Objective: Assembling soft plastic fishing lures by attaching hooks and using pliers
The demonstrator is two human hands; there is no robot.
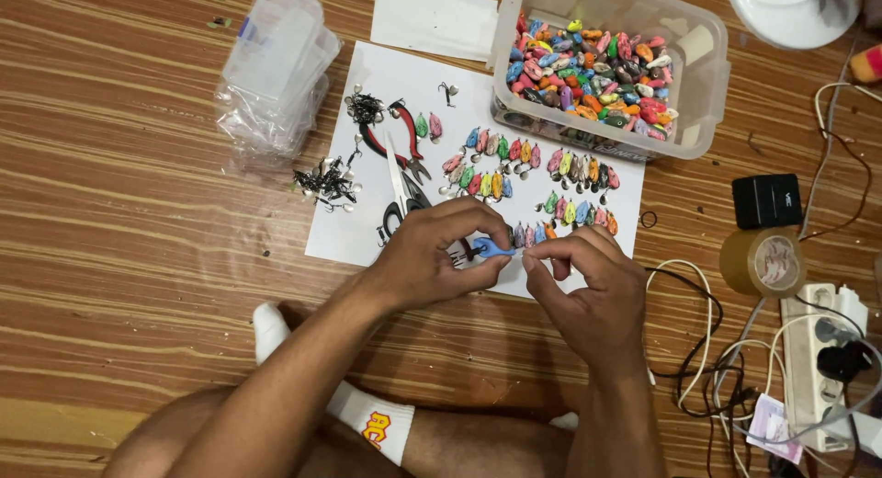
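Observation:
My left hand pinches a small blue lure body over the front edge of a white paper sheet. Close beside it, my right hand has its fingertips pressed together at the lure's right end, on something too small to make out. Rows of coloured lures lie on the paper just beyond both hands. Red-handled pliers and scissors rest on the sheet to the left.
A clear plastic tub full of coloured lures stands at the back right. Piles of metal hooks and a plastic bag of clear boxes lie left. Tape roll, black box, power strip and cables sit right.

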